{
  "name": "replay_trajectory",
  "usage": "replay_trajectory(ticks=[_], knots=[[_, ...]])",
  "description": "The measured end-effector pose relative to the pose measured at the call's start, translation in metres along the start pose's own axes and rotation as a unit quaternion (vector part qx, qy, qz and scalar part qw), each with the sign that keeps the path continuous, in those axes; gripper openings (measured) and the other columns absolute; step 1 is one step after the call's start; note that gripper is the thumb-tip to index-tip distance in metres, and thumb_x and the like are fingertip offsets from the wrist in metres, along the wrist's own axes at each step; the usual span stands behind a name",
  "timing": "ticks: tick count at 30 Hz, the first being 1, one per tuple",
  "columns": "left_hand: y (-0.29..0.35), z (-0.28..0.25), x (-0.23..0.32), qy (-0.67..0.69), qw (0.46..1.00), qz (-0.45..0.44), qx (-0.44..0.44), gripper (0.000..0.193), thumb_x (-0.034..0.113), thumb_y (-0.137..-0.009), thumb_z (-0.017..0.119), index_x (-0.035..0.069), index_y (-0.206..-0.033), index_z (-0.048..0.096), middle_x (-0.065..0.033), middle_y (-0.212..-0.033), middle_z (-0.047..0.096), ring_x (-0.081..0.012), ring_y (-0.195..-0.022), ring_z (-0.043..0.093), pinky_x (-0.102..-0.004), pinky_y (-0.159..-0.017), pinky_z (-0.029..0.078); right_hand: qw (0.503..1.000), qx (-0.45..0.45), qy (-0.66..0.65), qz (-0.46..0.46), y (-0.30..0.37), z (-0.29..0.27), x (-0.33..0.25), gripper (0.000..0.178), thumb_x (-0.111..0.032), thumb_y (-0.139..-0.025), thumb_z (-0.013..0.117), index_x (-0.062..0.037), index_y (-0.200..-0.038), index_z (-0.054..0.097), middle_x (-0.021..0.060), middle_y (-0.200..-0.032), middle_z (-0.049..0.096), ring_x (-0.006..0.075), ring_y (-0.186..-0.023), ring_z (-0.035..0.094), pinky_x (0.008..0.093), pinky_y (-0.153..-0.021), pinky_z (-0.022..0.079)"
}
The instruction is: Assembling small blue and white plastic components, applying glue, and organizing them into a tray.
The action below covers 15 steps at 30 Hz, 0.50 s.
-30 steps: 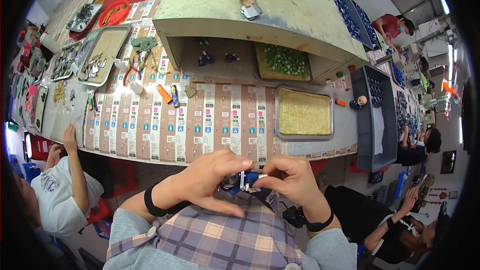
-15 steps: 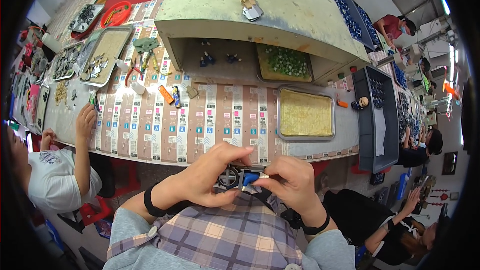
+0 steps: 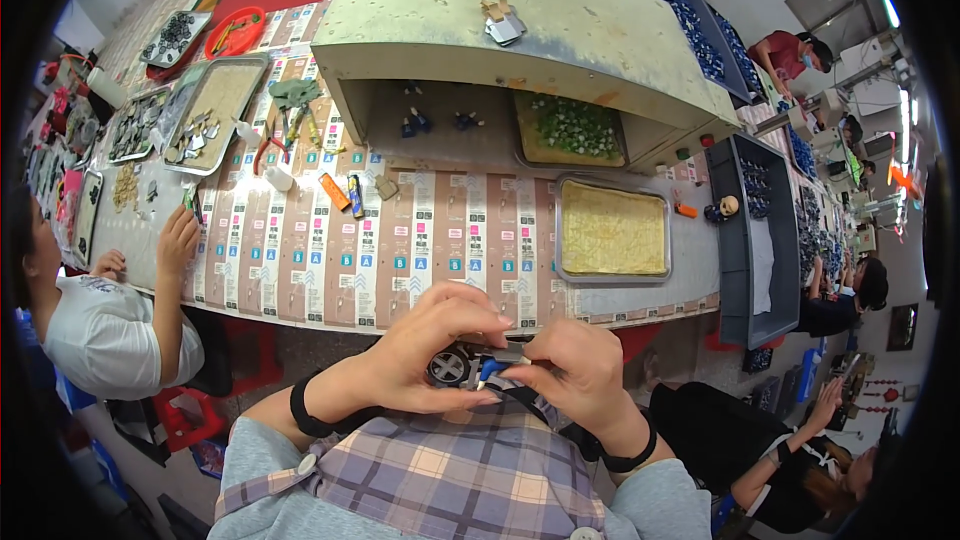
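My left hand (image 3: 425,345) is closed around a small dark part with a round, spoked, wheel-like face (image 3: 449,367), held low in front of my chest. A small blue piece (image 3: 490,369) with a pale tip lies against its right side. Thumb and forefinger of my right hand (image 3: 580,370) pinch the right end of the blue piece, beside a thin grey edge. My fingers hide much of both parts. Just beyond my hands is the front edge of the table (image 3: 440,285).
A yellow-lined metal tray (image 3: 614,230) lies ahead right. Behind it stands a metal shelf (image 3: 480,50) with a tray of green pieces (image 3: 575,130) inside. A grey crate (image 3: 738,295) is at the right. An orange block (image 3: 333,191) lies ahead left. Co-workers sit at both sides.
The blue piece has shifted slightly left and down and tilts differently against the wheel-like part. Both hands keep their hold. The co-worker at the left has moved a little.
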State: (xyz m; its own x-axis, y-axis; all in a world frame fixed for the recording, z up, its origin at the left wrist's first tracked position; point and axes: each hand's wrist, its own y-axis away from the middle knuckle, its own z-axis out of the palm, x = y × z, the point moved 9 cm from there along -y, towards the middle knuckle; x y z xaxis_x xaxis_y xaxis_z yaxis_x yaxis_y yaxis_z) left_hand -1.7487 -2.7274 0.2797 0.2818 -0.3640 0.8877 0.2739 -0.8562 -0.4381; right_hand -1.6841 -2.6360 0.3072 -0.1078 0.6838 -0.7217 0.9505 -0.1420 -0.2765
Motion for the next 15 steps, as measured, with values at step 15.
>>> replay_trajectory(ticks=[15], knots=[[0.004,0.007,-0.006,0.089,0.996,-0.026,0.007,0.074,0.006,-0.069,0.073,0.007,-0.13,0.032,-0.0101,-0.099,0.049,-0.0198,-0.09,0.052,-0.0313,-0.079,0.045,0.998,0.019,0.023,-0.048,0.006,-0.001,-0.011,0.022,-0.019,-0.065,0.073,-0.0059,-0.065,0.056,0.0044,-0.058,0.049,0.0208,-0.05,0.049,0.0314,-0.045,0.037]])
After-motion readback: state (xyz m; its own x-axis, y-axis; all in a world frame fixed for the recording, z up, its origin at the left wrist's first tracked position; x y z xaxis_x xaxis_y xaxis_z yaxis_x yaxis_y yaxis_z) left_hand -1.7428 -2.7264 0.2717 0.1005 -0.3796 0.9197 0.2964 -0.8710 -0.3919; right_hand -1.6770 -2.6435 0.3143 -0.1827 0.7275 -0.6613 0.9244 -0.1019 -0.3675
